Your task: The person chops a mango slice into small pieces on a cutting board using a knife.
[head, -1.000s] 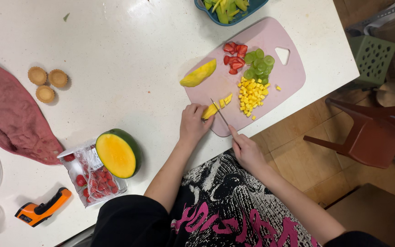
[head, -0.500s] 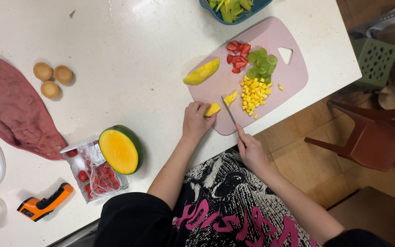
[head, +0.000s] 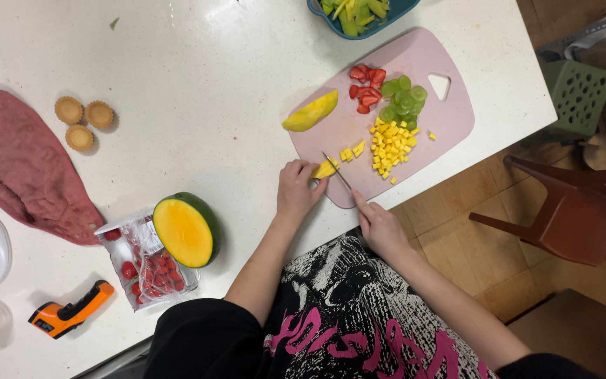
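- While the left hand (head: pixel 297 191) pins a small yellow strip of mango flesh (head: pixel 325 169) against the pale pink plastic cutting board (head: pixel 450 123), its fingers curl closed over the near end, apparently to keep the slippery piece from sliding and the fingertips back from the blade.
- The right hand (head: pixel 380 226) is closed around the handle of a thin-bladed kitchen knife (head: pixel 336 171), index finger stretched along the top, which would steady the narrow blade; the blade lies across the strip just beside the left fingertips.
- The strip sits at the board's near edge, close to the body, where both hands reach it easily.
- Finished yellow mango cubes (head: pixel 391 144) are heaped toward the middle of the board, with a few loose cubes between heap and knife, so the cutting spot stays free.
- Red strawberry pieces (head: pixel 366 81) and green grape halves (head: pixel 402 98) lie in separate clusters at the far side, colours kept apart.
- A whole peeled mango wedge (head: pixel 310 112) waits at the board's left edge.
- On the white table (head: pixel 198 77), a halved green-skinned mango (head: pixel 185 230) rests cut side up beside a clear bag of strawberries (head: pixel 143 263), well apart from the board.
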